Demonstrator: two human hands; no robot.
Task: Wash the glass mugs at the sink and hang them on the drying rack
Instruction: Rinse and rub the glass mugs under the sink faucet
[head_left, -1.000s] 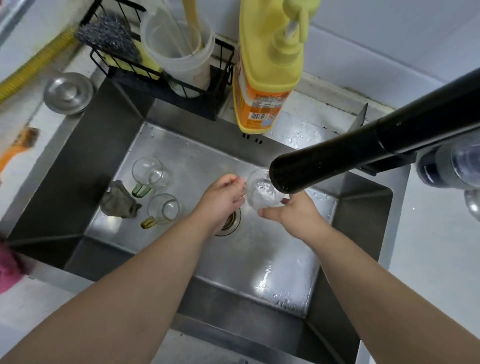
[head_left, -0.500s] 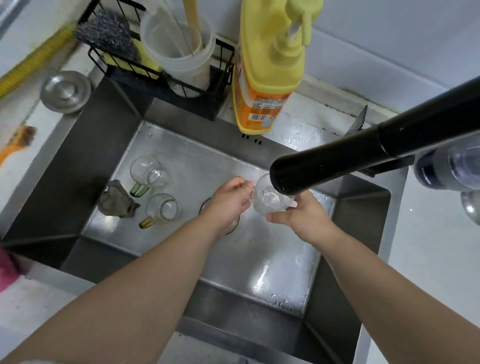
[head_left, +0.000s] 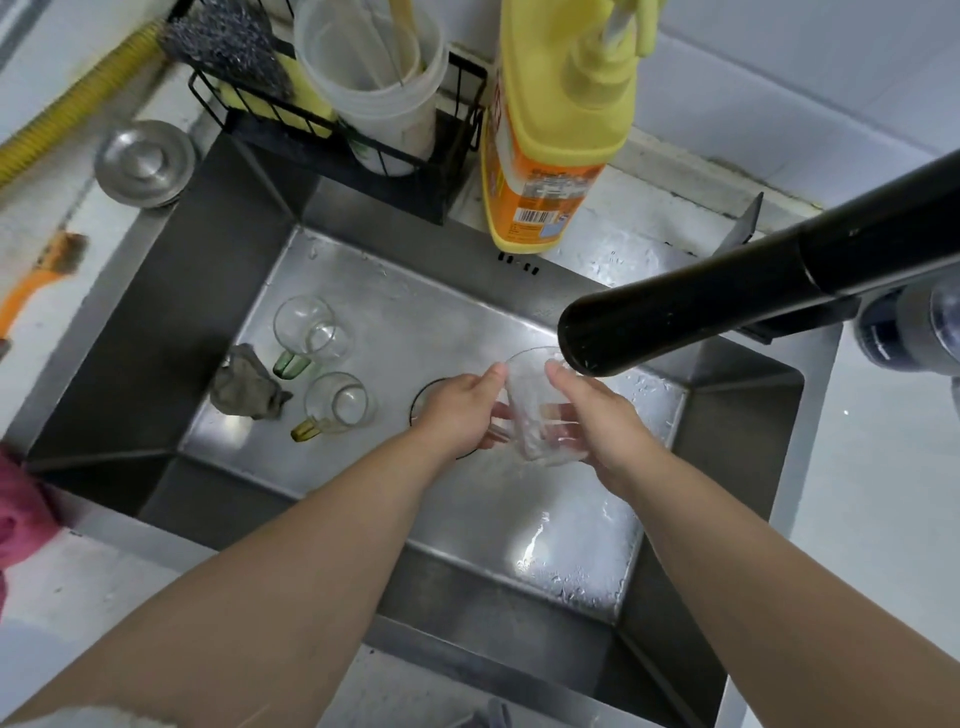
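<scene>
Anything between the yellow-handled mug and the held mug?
Head view: only the left hand and the drain, between the yellow-handled mug and the held mug.

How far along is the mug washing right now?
Done: nothing visible; no drying rack or hung mug is in view. In hand: both the left hand and right hand hold a clear glass mug beneath the black faucet. Left: the green-handled mug and yellow-handled mug wait on the sink floor.

yellow detergent bottle (head_left: 550, 150) | orange label with barcode | print too blurred to read | no other text
</scene>
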